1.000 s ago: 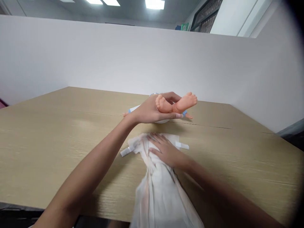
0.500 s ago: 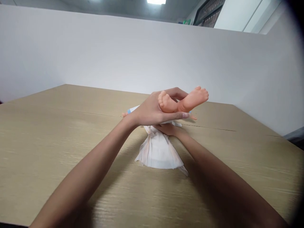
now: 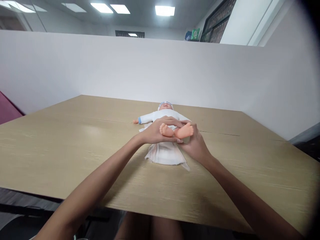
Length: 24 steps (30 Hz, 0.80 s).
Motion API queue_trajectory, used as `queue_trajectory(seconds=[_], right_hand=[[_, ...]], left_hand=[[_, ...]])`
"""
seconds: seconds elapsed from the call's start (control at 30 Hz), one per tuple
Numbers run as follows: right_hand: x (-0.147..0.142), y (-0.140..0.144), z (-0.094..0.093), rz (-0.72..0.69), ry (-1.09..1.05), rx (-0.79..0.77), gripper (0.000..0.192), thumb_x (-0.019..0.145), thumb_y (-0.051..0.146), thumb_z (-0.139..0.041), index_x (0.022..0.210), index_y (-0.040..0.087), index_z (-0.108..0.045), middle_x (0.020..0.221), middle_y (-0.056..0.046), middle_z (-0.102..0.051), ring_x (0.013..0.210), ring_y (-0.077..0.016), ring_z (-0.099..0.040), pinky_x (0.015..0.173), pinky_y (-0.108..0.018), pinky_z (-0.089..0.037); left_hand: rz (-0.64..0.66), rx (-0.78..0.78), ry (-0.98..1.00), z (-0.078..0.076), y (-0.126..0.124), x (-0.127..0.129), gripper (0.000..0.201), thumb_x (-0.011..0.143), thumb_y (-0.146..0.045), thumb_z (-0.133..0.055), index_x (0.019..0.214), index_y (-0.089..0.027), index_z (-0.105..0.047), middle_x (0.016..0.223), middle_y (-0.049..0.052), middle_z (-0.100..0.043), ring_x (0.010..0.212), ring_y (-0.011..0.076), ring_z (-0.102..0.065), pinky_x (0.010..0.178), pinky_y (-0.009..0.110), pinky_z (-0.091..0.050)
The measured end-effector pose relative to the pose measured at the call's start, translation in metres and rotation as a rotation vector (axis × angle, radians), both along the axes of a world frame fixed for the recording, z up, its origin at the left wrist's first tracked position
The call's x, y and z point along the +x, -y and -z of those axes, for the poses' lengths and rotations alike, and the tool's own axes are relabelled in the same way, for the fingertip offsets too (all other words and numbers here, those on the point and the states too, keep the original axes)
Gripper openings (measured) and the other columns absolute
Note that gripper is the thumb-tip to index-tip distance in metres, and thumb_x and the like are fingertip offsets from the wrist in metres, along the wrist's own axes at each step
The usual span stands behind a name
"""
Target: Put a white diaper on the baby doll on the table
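A baby doll (image 3: 162, 115) in a white top with blue cuffs and a white printed hat lies on its back, feet toward me. My left hand (image 3: 156, 131) is closed round the doll's ankles and holds the bare feet (image 3: 184, 131) raised, soles facing me. At their right side, my right hand (image 3: 197, 145) curls round the lower legs, its fingers partly hidden behind the feet. Under the doll's lower body an opened white diaper (image 3: 166, 155) lies spread on the table, its front end toward me. The doll's legs and hips are mostly hidden by my hands.
The wide wooden table (image 3: 75, 153) has a seam across it and its front edge near my legs (image 3: 150, 228). A white partition wall (image 3: 125, 70) stands behind it. Something pink (image 3: 8, 108) shows at the far left, and a dark object (image 3: 307, 141) at the right.
My left hand and the doll's feet have come lower and left in view. My right hand has moved up from beneath the doll to the feet. The view has tilted up and widened.
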State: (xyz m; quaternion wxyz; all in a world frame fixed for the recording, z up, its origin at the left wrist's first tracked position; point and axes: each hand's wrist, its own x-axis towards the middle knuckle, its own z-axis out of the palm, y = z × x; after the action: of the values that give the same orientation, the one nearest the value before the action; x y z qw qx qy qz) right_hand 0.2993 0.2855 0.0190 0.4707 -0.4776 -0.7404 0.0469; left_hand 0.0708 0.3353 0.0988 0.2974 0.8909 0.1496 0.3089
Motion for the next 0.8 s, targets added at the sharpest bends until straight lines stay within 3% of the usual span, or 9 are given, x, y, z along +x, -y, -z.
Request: queue_trajectory(seconds=[0.07,0.2,0.3,0.37,0.47,0.57,0.8], right_hand=[[0.006,0.002,0.0,-0.134,0.023,-0.029,0.069,0.096,0.041,-0.074,0.158,0.027,-0.051,0.156,-0.007,-0.06,0.142,-0.0221,-0.063,0.116,-0.037,-0.059],[0.041,0.007,0.005,-0.25,0.191,0.012,0.047,0.102,0.028,-0.062,0.149,0.029,-0.064,0.151,-0.003,-0.065,0.141,-0.0192,-0.065,0.126,-0.036,-0.053],[0.066,0.009,0.019,-0.306,0.435,0.168,0.043,0.105,0.023,-0.052,0.143,0.03,-0.07,0.15,-0.002,-0.065,0.143,-0.0184,-0.062,0.125,-0.038,-0.051],[0.075,0.009,0.033,-0.321,0.561,0.256,0.043,0.105,0.02,-0.047,0.139,0.029,-0.072,0.151,-0.003,-0.064,0.145,-0.0183,-0.06,0.12,-0.037,-0.053],[0.077,0.006,0.051,-0.304,0.644,0.298,0.041,0.106,0.018,-0.046,0.134,0.028,-0.075,0.152,-0.003,-0.063,0.148,-0.0182,-0.057,0.12,-0.038,-0.053],[0.074,0.006,0.059,-0.279,0.681,0.291,0.041,0.106,0.015,-0.048,0.133,0.03,-0.075,0.153,-0.003,-0.062,0.149,-0.018,-0.056,0.118,-0.038,-0.055],[0.078,0.016,0.05,-0.29,0.71,0.116,0.048,0.106,0.014,-0.052,0.146,0.035,-0.069,0.16,-0.002,-0.058,0.155,-0.0177,-0.054,0.124,-0.04,-0.058]], left_hand=[[0.017,0.013,-0.023,0.004,0.002,-0.013,0.047,0.085,-0.044,-0.089,0.128,-0.027,-0.079,0.139,0.008,-0.073,0.14,0.023,-0.063,0.124,0.041,-0.049],[0.001,0.023,-0.128,0.016,0.0,-0.059,0.055,0.09,-0.043,-0.083,0.141,-0.027,-0.07,0.144,0.01,-0.07,0.139,0.0225,-0.065,0.124,0.041,-0.052],[0.008,0.142,-0.251,0.039,-0.008,-0.096,0.043,0.096,-0.036,-0.076,0.138,-0.028,-0.073,0.147,0.009,-0.069,0.143,0.0242,-0.063,0.129,0.046,-0.051],[0.031,0.256,-0.299,0.058,-0.013,-0.112,0.048,0.097,-0.032,-0.072,0.146,-0.029,-0.069,0.154,0.01,-0.066,0.153,0.0271,-0.056,0.133,0.05,-0.049],[0.036,0.389,-0.344,0.084,-0.015,-0.121,0.058,0.097,-0.027,-0.07,0.154,-0.03,-0.064,0.16,0.009,-0.062,0.16,0.0287,-0.049,0.133,0.052,-0.05],[0.008,0.436,-0.369,0.096,-0.012,-0.121,0.062,0.096,-0.019,-0.068,0.156,-0.03,-0.063,0.161,0.009,-0.063,0.16,0.029,-0.047,0.133,0.052,-0.049],[0.027,0.434,-0.47,0.09,-0.011,-0.118,0.067,0.092,-0.006,-0.059,0.154,-0.031,-0.065,0.166,0.005,-0.058,0.161,0.0288,-0.043,0.133,0.053,-0.046]])
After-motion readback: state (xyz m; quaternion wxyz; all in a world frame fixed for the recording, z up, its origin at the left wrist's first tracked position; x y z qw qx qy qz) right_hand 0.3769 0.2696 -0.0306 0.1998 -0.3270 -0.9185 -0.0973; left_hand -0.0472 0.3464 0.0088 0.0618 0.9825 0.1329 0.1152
